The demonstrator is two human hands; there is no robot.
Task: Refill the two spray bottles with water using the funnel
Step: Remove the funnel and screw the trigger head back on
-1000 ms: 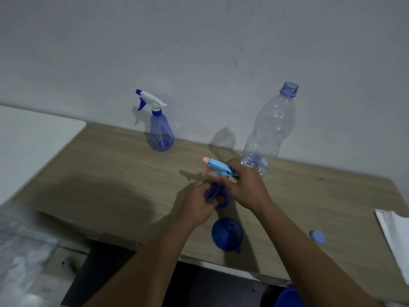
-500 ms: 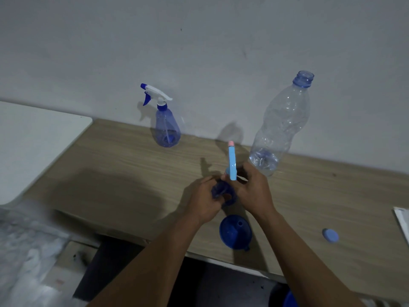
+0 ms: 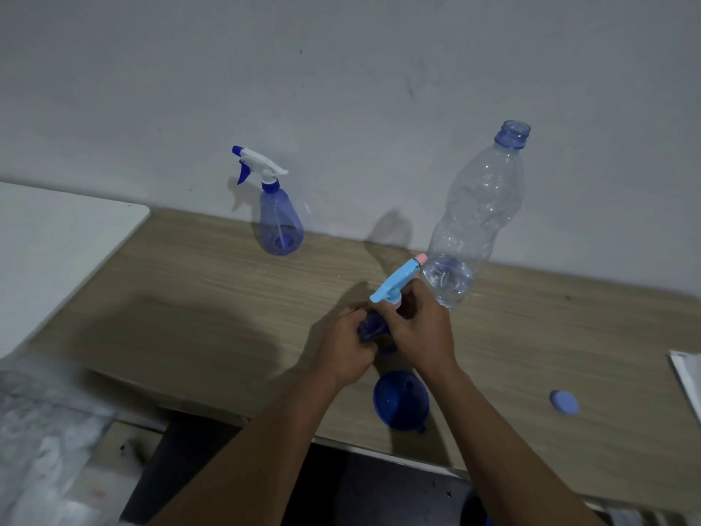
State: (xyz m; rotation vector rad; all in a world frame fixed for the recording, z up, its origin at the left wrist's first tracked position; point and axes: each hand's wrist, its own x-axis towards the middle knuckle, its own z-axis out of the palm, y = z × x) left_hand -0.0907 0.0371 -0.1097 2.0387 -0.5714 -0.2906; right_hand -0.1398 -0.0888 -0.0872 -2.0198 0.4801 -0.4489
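My left hand (image 3: 347, 345) grips the dark blue body of a small spray bottle (image 3: 370, 330) standing on the wooden table (image 3: 212, 298). Its light blue spray head (image 3: 396, 282) with a pink nozzle tip is held at the collar by my right hand (image 3: 419, 328). The nozzle points up and to the right. A second spray bottle (image 3: 278, 218), blue with a white and blue head, stands at the back by the wall. A tall clear water bottle (image 3: 478, 218) stands uncapped just behind my right hand, with a little water at its bottom. A blue funnel (image 3: 400, 400) lies near the table's front edge.
The water bottle's blue cap (image 3: 565, 402) lies on the table at the right. White paper (image 3: 688, 381) sits at the far right edge. A white surface (image 3: 57, 252) adjoins the table on the left. A grey wall runs along the back.
The light blue spray head has turned in my right hand: its nozzle pointed left, then straight up, and now points up-right. My left hand keeps its hold on the bottle body.
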